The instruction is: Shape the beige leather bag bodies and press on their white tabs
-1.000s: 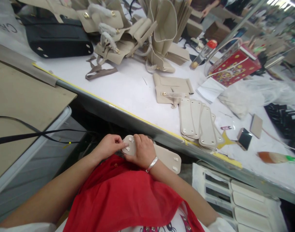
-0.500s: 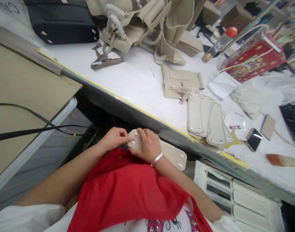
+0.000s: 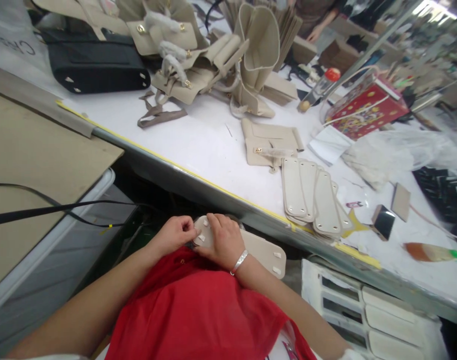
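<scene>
A long beige panel with rounded ends lies over my lap, below the table edge. Small pale tabs stand out near both its ends. My right hand wears a silver bracelet and wraps over the panel's left part. My left hand is pinched at the panel's left end, beside the tabs; whatever is between its fingertips is too small to make out. On the table, a fanned pile of similar beige panels with metal studs lies near the front edge.
Beige bag parts and a black bag stand at the back. A red box, a brush and a black block are at the right. A white rack sits below; another person's hand shows far behind.
The camera view has tilted up, so the table, hands and panel appear lower. Both hands keep nearly the same hold, and another person's hand shows more fully at the back.
</scene>
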The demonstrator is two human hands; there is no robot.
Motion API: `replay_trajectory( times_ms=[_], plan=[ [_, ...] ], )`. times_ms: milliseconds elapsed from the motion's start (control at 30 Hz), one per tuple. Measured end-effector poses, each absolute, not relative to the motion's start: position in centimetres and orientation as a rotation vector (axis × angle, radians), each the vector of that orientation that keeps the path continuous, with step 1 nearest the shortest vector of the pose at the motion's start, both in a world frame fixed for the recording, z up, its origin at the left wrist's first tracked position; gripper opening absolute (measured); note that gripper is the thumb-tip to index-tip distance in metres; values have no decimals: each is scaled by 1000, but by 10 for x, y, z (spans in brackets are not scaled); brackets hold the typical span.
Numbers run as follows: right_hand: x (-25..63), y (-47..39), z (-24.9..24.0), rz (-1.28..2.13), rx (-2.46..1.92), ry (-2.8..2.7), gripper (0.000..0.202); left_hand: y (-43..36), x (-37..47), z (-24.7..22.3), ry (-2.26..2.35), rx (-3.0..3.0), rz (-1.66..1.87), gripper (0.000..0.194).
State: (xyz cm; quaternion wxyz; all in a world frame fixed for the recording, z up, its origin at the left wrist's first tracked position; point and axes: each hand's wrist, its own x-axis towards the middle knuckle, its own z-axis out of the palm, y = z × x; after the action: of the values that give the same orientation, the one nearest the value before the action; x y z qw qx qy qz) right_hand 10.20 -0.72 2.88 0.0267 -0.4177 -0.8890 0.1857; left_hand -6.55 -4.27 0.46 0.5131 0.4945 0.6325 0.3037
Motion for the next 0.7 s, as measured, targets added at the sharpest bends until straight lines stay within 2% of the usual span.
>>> replay_trajectory(
  times_ms=[167, 300, 400, 467, 567, 700],
  plan=[
    [148, 1, 45, 675, -1222, -2810, 103, -44, -73, 7, 1603, 1391, 587, 32],
    [216, -3, 58, 579, -1334, -2790, 109, -43, -75, 19, 1792, 1754, 559, 43],
    [250, -9, 55, 504, -1299, -2790, 110, -35, -56, 25, 1591, 2214, 639, 66],
    [258, -11, 46, 487, -1243, -2803, 106, -30, -37, 25, 1335, 2467, 563, 77],
    [257, -13, 31, 471, -1207, -2810, 100, -23, -13, 17, 1167, 2622, 363, 82],
    [255, -16, 24, 446, -1211, -2804, 92, -21, -7, 9, 1200, 2629, 266, 79]
  ],
)
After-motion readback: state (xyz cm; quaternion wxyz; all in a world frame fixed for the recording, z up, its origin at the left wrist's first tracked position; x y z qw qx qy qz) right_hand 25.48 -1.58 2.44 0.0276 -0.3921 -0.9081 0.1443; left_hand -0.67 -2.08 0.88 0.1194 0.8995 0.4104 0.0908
